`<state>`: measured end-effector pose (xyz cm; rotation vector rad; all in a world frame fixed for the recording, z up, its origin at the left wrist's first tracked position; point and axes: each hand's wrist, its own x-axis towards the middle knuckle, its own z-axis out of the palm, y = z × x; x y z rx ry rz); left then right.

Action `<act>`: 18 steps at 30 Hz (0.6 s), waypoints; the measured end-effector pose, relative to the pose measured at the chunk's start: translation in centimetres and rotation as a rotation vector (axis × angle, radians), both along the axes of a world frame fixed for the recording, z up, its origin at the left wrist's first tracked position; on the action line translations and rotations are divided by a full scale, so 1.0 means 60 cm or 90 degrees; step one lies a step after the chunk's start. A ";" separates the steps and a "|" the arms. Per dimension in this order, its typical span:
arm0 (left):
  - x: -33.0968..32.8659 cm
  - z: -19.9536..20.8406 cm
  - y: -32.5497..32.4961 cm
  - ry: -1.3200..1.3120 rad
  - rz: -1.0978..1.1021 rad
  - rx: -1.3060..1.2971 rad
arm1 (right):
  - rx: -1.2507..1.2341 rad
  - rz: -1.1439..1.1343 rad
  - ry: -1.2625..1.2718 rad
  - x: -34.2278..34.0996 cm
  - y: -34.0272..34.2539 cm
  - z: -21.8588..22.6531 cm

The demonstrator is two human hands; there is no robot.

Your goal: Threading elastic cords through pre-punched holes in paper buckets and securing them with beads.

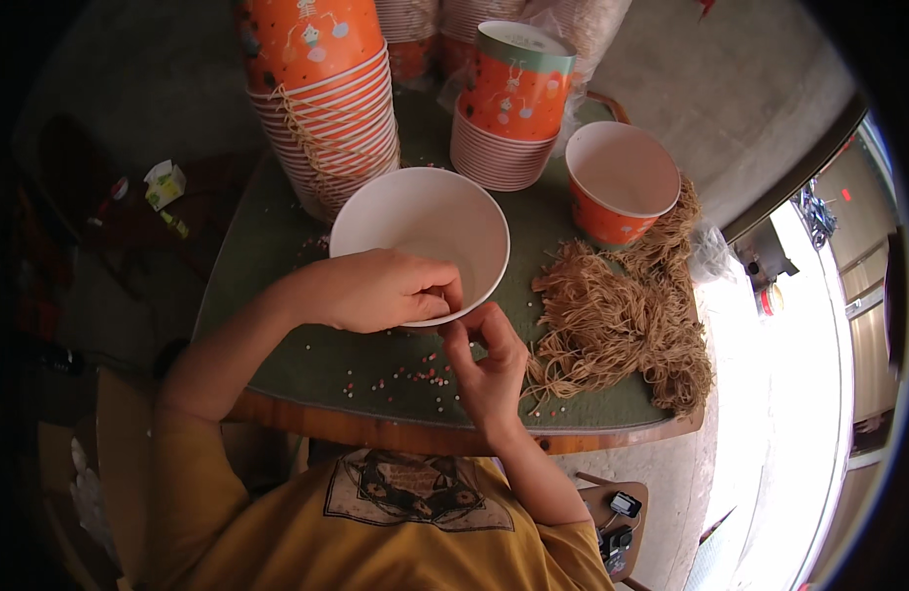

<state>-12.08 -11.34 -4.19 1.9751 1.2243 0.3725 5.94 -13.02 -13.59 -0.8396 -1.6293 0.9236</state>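
Observation:
A large white-lined paper bucket stands on the green tabletop, tilted so that its inside shows. Over its near rim lies my left hand, the fingers curled down inside against the wall. Just outside the same rim, on the right, my right hand has its thumb and forefinger bent together in a pinch. Whatever sits between those fingertips is too small or hidden to make out. Small pink and white beads lie scattered below the bucket, near both hands. A heap of tan strings rests right of my right hand.
Tall nested orange buckets rise at the back left, with loose strings hanging over them. Another stack stands behind the middle. A single orange bucket sits at the right by the strings. The table's wooden edge runs before me.

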 end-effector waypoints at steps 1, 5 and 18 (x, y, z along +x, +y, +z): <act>0.002 0.003 0.005 0.022 -0.016 -0.058 | 0.001 -0.003 0.000 0.000 0.000 -0.002; 0.006 -0.012 0.003 0.021 -0.029 0.002 | -0.088 0.017 -0.003 0.008 -0.005 0.009; 0.026 -0.026 -0.026 -0.156 0.069 0.301 | -0.132 0.043 -0.008 0.022 0.023 0.041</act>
